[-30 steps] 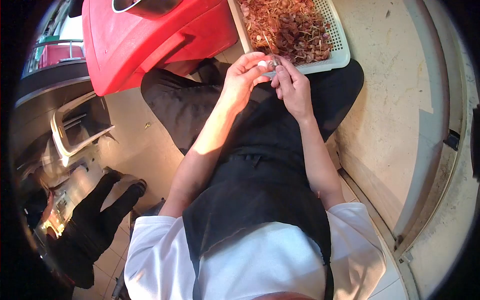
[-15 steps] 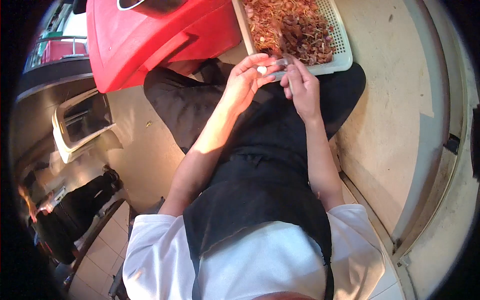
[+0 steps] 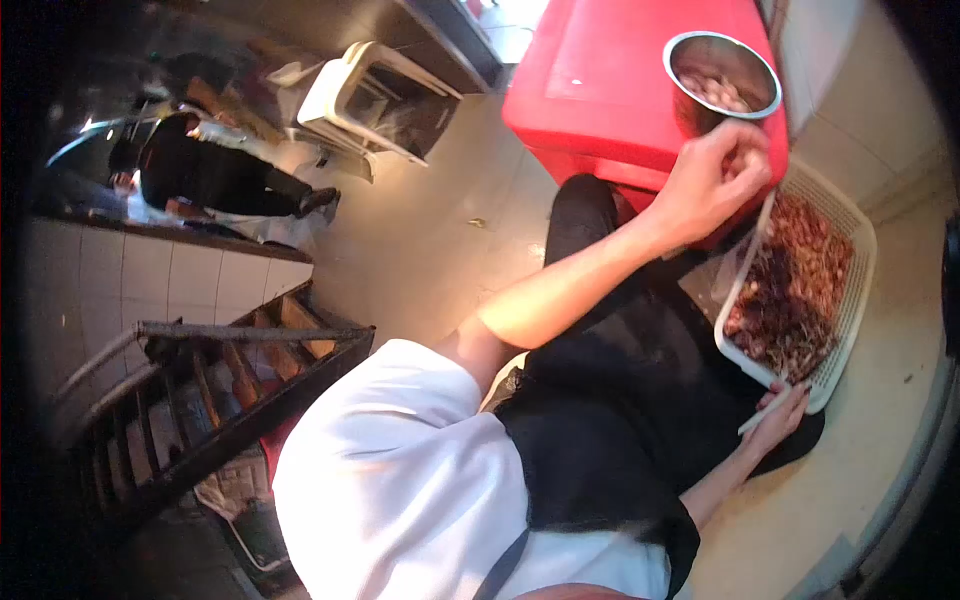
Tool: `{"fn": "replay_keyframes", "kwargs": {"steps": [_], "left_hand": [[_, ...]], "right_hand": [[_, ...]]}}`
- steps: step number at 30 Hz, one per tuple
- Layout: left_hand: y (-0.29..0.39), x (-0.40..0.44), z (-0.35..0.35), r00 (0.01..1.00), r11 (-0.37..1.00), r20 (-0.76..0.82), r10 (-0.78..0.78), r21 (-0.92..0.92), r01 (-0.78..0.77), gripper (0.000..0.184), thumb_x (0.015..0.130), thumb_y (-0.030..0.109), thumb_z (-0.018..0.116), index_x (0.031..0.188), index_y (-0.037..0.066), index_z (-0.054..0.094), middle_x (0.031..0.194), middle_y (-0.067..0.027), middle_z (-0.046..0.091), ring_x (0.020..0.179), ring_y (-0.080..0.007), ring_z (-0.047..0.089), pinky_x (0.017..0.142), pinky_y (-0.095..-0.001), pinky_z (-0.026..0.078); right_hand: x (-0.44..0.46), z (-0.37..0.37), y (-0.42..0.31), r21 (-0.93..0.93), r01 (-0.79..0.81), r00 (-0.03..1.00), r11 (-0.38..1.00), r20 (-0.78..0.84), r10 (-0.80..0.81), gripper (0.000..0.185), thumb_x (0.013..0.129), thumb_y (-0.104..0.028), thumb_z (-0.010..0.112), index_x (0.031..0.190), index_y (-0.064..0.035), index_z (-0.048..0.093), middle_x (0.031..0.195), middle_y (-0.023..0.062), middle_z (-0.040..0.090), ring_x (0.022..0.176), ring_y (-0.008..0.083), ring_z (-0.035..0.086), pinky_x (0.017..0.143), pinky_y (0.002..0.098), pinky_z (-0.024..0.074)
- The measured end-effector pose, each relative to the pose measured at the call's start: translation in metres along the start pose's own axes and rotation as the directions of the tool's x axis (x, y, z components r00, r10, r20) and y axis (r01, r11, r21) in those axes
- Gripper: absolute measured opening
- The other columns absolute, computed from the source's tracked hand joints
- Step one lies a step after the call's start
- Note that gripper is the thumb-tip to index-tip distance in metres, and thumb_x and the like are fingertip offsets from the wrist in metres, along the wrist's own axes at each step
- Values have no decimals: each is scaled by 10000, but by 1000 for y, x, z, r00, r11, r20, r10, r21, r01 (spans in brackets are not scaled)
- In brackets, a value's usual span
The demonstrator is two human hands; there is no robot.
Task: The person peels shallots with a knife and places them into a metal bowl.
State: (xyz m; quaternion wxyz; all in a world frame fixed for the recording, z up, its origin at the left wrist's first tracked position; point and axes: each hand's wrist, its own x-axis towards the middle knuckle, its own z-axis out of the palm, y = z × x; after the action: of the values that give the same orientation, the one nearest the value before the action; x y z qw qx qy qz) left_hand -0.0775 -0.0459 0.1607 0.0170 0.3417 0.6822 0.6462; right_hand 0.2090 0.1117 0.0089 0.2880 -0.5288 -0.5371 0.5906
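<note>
My left hand point(image 3: 722, 180) is raised beside the near rim of a metal pot point(image 3: 690, 118), its fingers curled inward. Whatever is in those fingers is hidden. Small pale peeled pieces point(image 3: 715, 88) lie inside the pot. Lower right, my right hand point(image 3: 782, 425) is closed around a small knife point(image 3: 762, 414) with a pale handle, at the near edge of a white plastic basket point(image 3: 846, 330). Reddish-brown skins and peelings point(image 3: 795, 275) fill the basket.
A red box point(image 3: 610, 85) carries the pot. White plastic stools point(image 3: 375, 105) stand on the floor to the left. Another person in dark trousers point(image 3: 225, 175) is farther off. A dark metal rack point(image 3: 230, 390) is at lower left.
The view has swung left. My left hand, earlier open with a small white piece in it, has moved from the basket to the pot and curled. My right hand stays by the basket.
</note>
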Motion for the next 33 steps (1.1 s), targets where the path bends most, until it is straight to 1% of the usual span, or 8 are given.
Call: {"fn": "replay_keyframes", "kwargs": {"steps": [7, 12, 16, 19, 25, 27, 28, 33], "left_hand": [[-16, 91, -24, 939, 765, 85, 333, 557, -322, 295, 797, 208, 658, 1018, 14, 657, 928, -191, 685, 886, -359, 661, 787, -440, 521], [14, 66, -10, 895, 822, -73, 440, 435, -368, 185, 880, 10, 548, 1046, -34, 617, 993, -194, 669, 931, -317, 662, 814, -382, 521], [2, 8, 43, 914, 923, 350, 207, 240, -301, 205, 863, 48, 557, 1049, 5, 633, 979, -190, 668, 921, -333, 653, 811, -385, 514], [-34, -27, 102, 653, 935, 736, 179, 80, -346, 242, 846, 97, 610, 1071, 10, 619, 997, -224, 640, 935, -393, 620, 819, -447, 494], [-124, -76, 180, 248, 750, 866, -435, 500, -433, 386, 847, 217, 616, 1205, 76, 589, 1112, -270, 614, 1051, -420, 594, 875, -491, 489], [-135, -100, 179, 379, 662, 871, -314, 486, -570, 405, 843, 209, 628, 1229, 95, 585, 1316, -271, 484, 1162, -446, 520, 913, -489, 483], [-128, -96, 183, 299, 688, 853, -428, 522, -504, 451, 824, 183, 636, 1264, 109, 570, 1431, -254, 339, 1230, -478, 441, 942, -500, 471], [-196, -81, 184, 491, 819, 813, -313, 493, -294, 270, 859, 113, 569, 1090, 176, 692, 903, -194, 662, 900, -361, 647, 827, -440, 514]], "right_hand": [[5, -7, 15, 31, -6, 999, 999, -51, 8, 352, 1013, -323, 444, 1222, -46, 505, 843, 62, 561, 585, 107, 440, 497, 237, 380], [7, -11, 26, 176, 28, 999, 984, -25, -24, 379, 1017, -292, 453, 1330, -81, 487, 771, 43, 588, 536, 81, 469, 470, 224, 380], [-3, 0, 10, 161, 64, 997, 985, -62, -54, 383, 1017, -281, 449, 1337, -75, 490, 739, 38, 587, 510, 81, 476, 442, 219, 365], [1, 5, 16, 224, 42, 995, 974, -95, -21, 380, 1020, -285, 440, 1323, -62, 491, 720, 39, 579, 506, 84, 481, 440, 227, 379], [2, 1, 17, 326, 62, 998, 943, -17, -60, 342, 1022, -318, 441, 1221, -49, 513, 684, 41, 567, 478, 87, 487, 435, 234, 397], [3, 0, 19, 287, 80, 997, 954, -24, -76, 363, 1024, -314, 431, 1251, -37, 495, 688, 44, 569, 478, 86, 488, 434, 232, 401], [4, 0, 19, 284, 95, 995, 954, -21, -93, 361, 1026, -302, 425, 1256, -33, 491, 688, 44, 569, 475, 86, 486, 429, 230, 400], [2, 2, 16, 259, 102, 995, 961, -28, -98, 361, 1025, -282, 424, 1258, -15, 487, 688, 44, 576, 476, 84, 490, 432, 226, 400]]}}
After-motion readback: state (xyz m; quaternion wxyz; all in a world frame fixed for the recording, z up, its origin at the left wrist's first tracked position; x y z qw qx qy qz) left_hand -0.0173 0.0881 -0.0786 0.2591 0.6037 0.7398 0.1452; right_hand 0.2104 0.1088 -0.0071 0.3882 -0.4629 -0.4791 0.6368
